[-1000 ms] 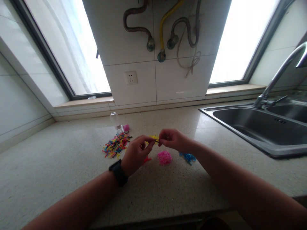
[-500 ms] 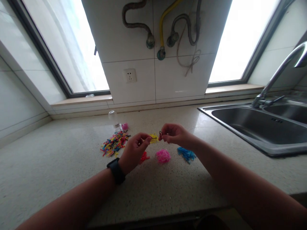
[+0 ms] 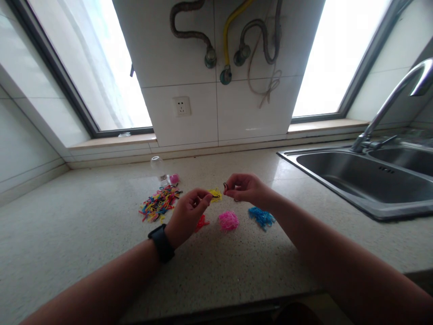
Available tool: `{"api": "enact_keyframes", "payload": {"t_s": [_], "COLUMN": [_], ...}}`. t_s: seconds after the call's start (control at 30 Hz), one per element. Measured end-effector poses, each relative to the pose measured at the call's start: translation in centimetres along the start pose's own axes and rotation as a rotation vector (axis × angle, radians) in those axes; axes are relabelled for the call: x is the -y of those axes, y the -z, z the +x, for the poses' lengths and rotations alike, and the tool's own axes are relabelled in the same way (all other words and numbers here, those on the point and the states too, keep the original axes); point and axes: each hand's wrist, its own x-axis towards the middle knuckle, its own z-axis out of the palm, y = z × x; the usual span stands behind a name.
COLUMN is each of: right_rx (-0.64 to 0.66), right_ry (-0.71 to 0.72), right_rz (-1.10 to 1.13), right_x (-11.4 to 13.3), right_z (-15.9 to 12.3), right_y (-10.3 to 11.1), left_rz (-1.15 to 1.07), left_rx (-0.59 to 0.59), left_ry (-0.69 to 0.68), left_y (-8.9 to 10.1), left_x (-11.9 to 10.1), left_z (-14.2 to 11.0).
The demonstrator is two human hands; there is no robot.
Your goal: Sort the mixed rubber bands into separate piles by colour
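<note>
My left hand (image 3: pixel 189 211), with a dark watch on its wrist, pinches a small black rubber band (image 3: pixel 215 197) between thumb and forefinger. Facing it, my right hand (image 3: pixel 246 187) is closed on another black rubber band (image 3: pixel 225 186). Both hands are raised over a yellow rubber band pile (image 3: pixel 215 194), which they partly hide. Red rubber bands (image 3: pixel 202 223) lie beside my left hand. Nearer me sits a pink pile (image 3: pixel 228 221), and a blue pile (image 3: pixel 261 217) lies below my right forearm. Something dark shows on the counter under my right hand.
A mixed-colour heap of rubber bands (image 3: pixel 159 204) spreads on the speckled counter (image 3: pixel 101 203) at left. Behind it are a clear plastic container (image 3: pixel 158 169) and a pink object (image 3: pixel 174 178). A steel sink (image 3: pixel 338 176) with a tap (image 3: pixel 389 104) is at right.
The view has shifted slightly. Both hands keep their pinches, and the gap between them looks almost the same. More of the dark item under my right hand shows.
</note>
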Motion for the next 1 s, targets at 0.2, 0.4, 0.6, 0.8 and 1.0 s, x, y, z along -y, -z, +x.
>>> {"api": "enact_keyframes", "payload": {"t_s": [0.2, 0.4, 0.6, 0.8, 1.0], "right_rx": [-0.004, -0.012, -0.043, -0.012, 0.001], "right_ry": [-0.004, 0.017, 0.047, 0.16, 0.084], "right_rz": [0.022, 0.022, -0.079, -0.837, -1.091], "right_x": [0.1, 0.1, -0.5, -1.9, -2.9], "right_z": [-0.1, 0.0, 0.3, 0.7, 0.8], "right_y": [0.3, 0.6, 0.9, 5.2, 8.2], "left_rz": [0.022, 0.026, 0.027, 0.049, 0.103], "left_rx": [0.003, 0.01, 0.005, 0.028, 0.054], "left_ry": [0.002, -0.011, -0.015, -0.038, -0.082], "left_y": [0.0, 0.1, 0.0, 0.1, 0.2], "left_x": [0.1, 0.0, -0.2, 0.0, -0.2], "left_z": [0.0, -0.1, -0.1, -0.2, -0.6]}}
